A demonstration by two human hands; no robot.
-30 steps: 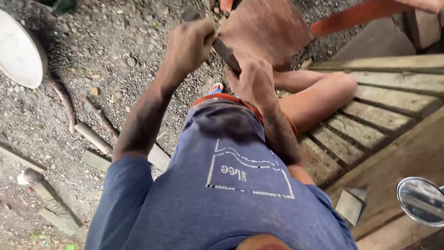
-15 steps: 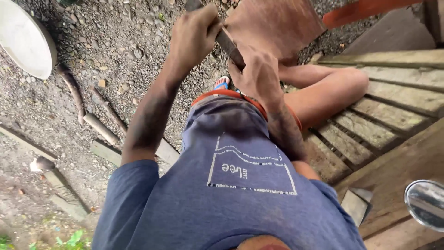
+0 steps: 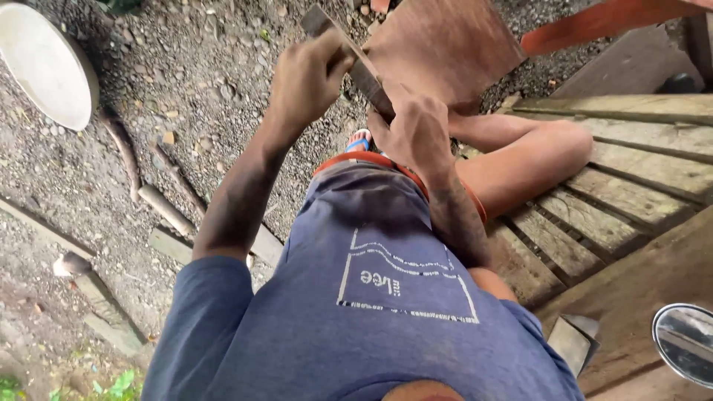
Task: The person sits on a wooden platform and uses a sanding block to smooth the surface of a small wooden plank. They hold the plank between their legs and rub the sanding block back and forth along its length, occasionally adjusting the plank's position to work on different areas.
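Seated on a slatted wooden bench [image 3: 594, 223] above a gravel ground [image 3: 186, 82], I grip a flat, narrow blade-like tool [image 3: 356, 59] with both hands against the edge of a brown wooden board [image 3: 445, 44]. My left hand [image 3: 304, 82] is closed tight around the tool's upper end; my right hand [image 3: 416, 137] is closed around its lower end, right where the tool meets the board, which stands tilted just beyond my knees. The risk, as I judge it, lies in that closeness: my right fingers sit at the contact point, so a slip of the tool off the board's edge could drive it into them or down toward my bare leg [image 3: 520, 156]. Nothing visible clamps the board, so it could twist or kick sideways under pressure. A white basin [image 3: 44, 67] and loose sticks [image 3: 163, 208] lie well apart on the gravel.
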